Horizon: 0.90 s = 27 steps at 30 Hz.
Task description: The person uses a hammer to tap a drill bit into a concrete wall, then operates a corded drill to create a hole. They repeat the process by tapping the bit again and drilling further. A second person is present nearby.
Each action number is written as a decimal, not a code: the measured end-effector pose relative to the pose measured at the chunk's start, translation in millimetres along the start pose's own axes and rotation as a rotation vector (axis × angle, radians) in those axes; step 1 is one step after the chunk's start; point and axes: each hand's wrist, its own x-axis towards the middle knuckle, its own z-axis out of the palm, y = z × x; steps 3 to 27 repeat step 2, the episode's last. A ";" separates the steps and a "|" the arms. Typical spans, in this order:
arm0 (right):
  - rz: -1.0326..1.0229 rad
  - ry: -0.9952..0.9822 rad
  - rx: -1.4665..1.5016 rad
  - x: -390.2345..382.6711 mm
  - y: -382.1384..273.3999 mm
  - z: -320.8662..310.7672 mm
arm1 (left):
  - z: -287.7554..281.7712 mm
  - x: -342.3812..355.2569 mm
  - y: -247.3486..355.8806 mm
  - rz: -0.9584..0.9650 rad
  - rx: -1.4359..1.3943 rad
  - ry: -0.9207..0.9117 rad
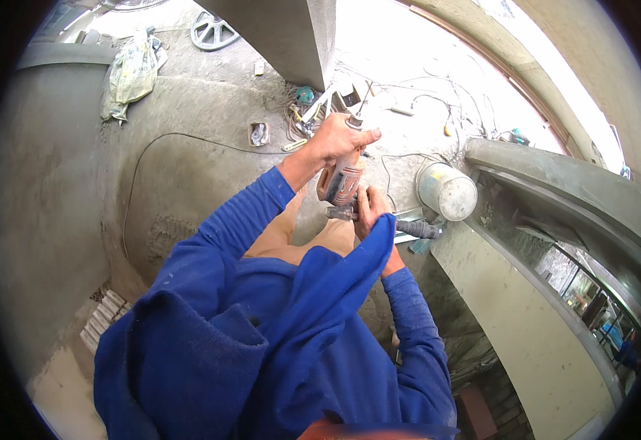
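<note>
My left hand (335, 141) is closed round the front of an orange-red power drill (343, 180), near its dark collar, with the thumb out to the right. A long thin drill bit (366, 97) points up and away from that hand. Below it, my right hand (369, 209) has its fingers curled at the drill's lower end. A dark bar with a black ribbed grip (417, 229) runs past this hand on the right; whether it joins the drill is hidden by my fingers. The drill hangs upright in front of my knees, over the dusty floor.
A white bucket (455, 194) lies close on my right, beside a pale panel (518, 308). A dark cable (170, 135) loops across the floor at left. Ahead are a concrete column (298, 37), a small box (259, 134) and tangled cords. A sack (133, 73) lies far left.
</note>
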 end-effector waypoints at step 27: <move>0.019 -0.076 0.019 -3.3 5.5 5.1 | 8.3 2.0 -3.2 0.038 0.035 -0.014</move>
